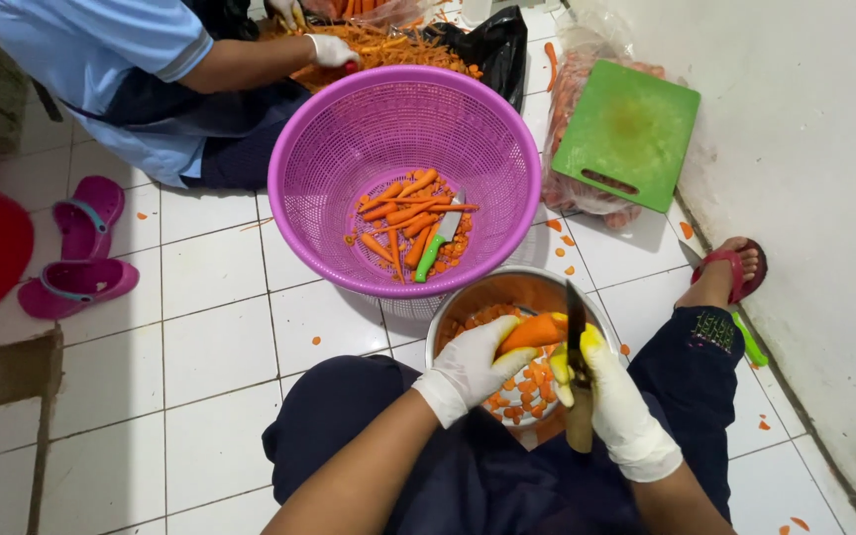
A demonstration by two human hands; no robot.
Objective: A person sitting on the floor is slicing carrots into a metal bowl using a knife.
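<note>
a person sitting on a white tiled floor [210,327] is cutting a carrot [532,332] over a steel bowl [468,302], the landmark for everything here. the left hand [468,369], in a white glove stained yellow at the fingertips, is closing around the carrot and holding it just above the bowl's middle. the right hand [618,406], gloved the same way, is gripping a knife [577,347] with a dark blade standing nearly upright, its edge meeting the carrot's right end. carrot pieces [525,391] are lying inside the bowl, beneath both hands.

touching the bowl's far rim, a purple plastic basket [349,149] is holding whole peeled carrots [403,213] and a second knife with a green handle [438,243]. beyond the bowl and to its right, a green cutting board [626,134] is resting on a clear bag of carrots [572,193], near the white wall [804,149]. just right of the bowl, the person's foot in a red sandal [735,267] is pressing against the floor by the wall.

far beyond the bowl, past the basket, another person in a light blue shirt [101,50] is working with a gloved hand [331,50] over a heap of carrot peelings [398,50]. well left of the bowl, a pair of pink clogs [81,253] is lying on the tiles.
</note>
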